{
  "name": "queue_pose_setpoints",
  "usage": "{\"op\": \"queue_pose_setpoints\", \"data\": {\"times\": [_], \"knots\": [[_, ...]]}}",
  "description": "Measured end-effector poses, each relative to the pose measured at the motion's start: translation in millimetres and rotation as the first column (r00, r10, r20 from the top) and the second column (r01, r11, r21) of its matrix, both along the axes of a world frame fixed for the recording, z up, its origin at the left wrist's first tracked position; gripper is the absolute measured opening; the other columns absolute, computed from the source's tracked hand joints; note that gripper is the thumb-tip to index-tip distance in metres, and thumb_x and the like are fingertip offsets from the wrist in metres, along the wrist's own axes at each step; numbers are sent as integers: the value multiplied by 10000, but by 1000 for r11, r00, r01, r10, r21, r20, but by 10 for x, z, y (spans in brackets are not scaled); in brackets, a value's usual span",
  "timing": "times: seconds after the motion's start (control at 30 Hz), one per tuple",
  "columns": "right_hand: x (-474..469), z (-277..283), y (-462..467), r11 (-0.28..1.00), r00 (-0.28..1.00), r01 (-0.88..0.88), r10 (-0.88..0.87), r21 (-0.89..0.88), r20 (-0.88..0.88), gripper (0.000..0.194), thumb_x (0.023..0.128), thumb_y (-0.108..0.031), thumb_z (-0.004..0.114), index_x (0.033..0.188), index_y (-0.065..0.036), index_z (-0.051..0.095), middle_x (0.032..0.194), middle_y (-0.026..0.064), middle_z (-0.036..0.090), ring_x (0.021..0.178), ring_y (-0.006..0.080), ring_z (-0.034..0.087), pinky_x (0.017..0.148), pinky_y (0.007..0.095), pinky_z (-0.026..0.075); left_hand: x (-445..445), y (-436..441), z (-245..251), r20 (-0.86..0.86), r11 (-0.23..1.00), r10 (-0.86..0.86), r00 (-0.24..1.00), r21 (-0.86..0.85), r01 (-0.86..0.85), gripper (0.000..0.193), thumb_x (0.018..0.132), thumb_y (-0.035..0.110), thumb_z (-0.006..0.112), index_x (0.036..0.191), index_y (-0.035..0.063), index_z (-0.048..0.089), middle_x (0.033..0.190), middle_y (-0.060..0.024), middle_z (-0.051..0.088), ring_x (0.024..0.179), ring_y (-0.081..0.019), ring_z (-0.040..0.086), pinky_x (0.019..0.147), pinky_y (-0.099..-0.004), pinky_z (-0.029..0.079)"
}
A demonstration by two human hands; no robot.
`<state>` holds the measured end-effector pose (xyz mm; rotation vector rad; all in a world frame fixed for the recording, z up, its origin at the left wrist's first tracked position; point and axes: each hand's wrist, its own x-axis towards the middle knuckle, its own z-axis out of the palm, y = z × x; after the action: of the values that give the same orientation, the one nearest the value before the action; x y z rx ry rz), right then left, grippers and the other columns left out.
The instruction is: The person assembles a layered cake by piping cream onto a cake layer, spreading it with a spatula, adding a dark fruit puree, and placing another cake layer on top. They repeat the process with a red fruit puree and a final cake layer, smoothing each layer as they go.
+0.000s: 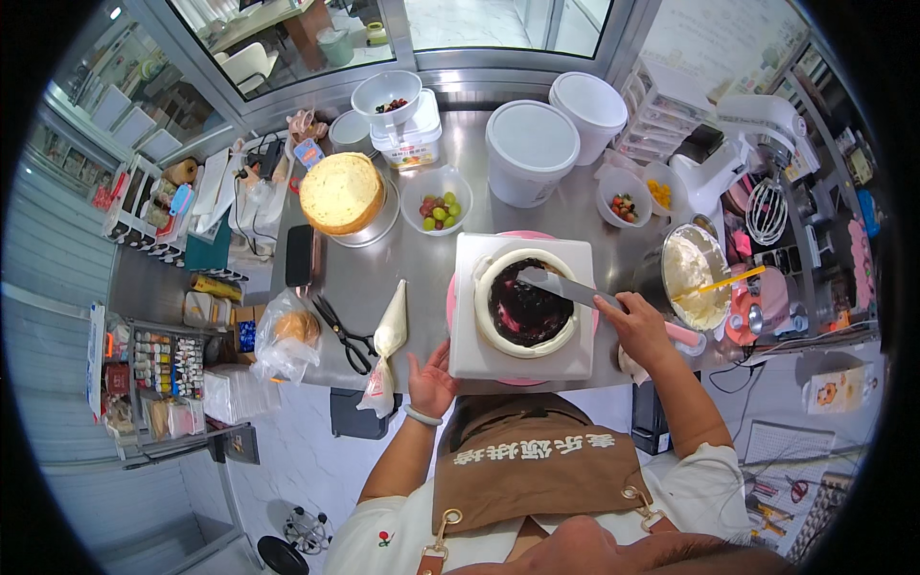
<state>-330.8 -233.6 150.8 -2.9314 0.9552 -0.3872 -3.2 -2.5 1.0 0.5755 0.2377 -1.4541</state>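
A round cake layer with a ring of white cream [491, 334] around its edge sits on a square white board, over a pink turntable [451, 305]. Dark berry-coloured filling [521, 309] covers its centre. My right hand [636, 327] grips a metal icing spatula [571, 290], whose blade tip lies over the filling. At the board's lower left corner, my left hand [433, 381] is palm up with fingers apart, its fingertips near the board and turntable edge. Left of it lies a filled piping bag [390, 330] with white cream.
A sponge cake [342, 192] on a metal stand, a bowl of grapes [440, 210], white tubs [532, 154] and a strawberry bowl [624, 207] stand behind. Black scissors [345, 334] lie at left. A steel bowl of cream [693, 269] with a yellow-handled tool stands right, near a stand mixer [726, 158].
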Motion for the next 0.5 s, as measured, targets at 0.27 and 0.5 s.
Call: {"op": "queue_pose_setpoints", "data": {"times": [0.27, 0.5], "knots": [[-248, 285, 233, 987, 991, 128, -124, 93, -50, 540, 778, -20, 671, 1281, -216, 662, 989, 89, 605, 847, 273, 612, 705, 381, 533, -6, -8, 68, -38, 995, -12, 999, -95, 8, 936, 952, 769, 285, 1431, -13, 475, 1415, -187, 550, 1319, -329, 513, 1130, -492, 386], [23, 325, 286, 1000, 999, -13, 12, 24, 48, 533, 790, 9, 630, 1274, -212, 662, 1016, 105, 618, 872, 286, 628, 708, 392, 541, 101, -72, 58, 51, 997, -30, 998, -68, 33, 928, 949, 777, 277, 1379, -5, 530, 1377, -182, 587, 1279, -321, 551, 1118, -481, 399]]}}
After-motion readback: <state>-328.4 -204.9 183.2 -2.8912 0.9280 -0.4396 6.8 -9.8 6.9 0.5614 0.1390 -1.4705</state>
